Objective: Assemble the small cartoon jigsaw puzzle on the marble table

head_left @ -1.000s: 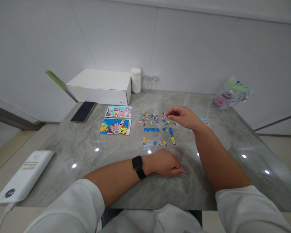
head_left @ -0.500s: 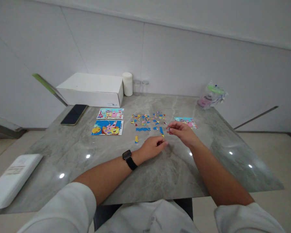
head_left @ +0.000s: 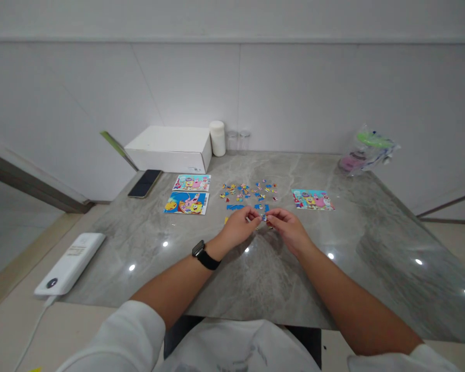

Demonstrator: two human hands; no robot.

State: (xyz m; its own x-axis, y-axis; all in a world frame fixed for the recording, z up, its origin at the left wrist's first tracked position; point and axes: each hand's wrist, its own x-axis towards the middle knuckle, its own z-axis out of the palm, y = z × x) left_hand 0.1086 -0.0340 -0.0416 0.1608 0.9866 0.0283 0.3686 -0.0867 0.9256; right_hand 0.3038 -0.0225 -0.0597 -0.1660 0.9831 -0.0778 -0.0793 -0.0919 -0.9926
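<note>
My left hand [head_left: 238, 226], with a black watch [head_left: 203, 256] on its wrist, and my right hand [head_left: 287, 226] meet fingertip to fingertip over the grey marble table [head_left: 263, 268]. Both are closed in a pinch on small blue puzzle pieces [head_left: 263, 217] held between them. Just beyond the fingers lie several loose colourful puzzle pieces [head_left: 250, 189] and a short blue joined strip [head_left: 235, 207]. Three cartoon picture cards lie flat: two to the left [head_left: 186, 202] [head_left: 192, 182] and one to the right [head_left: 312, 199].
A white box [head_left: 170, 150], a white canister [head_left: 217, 138] and two clear jars [head_left: 238, 141] stand by the back wall. A dark phone [head_left: 145, 183] lies at the left, a white power bank [head_left: 70, 263] at the near-left edge, a plastic bag [head_left: 366, 152] at the far right.
My right hand drew back from the loose pieces with a piece in it. My left hand lifted off the table and came forward to meet it. The camera view shifted.
</note>
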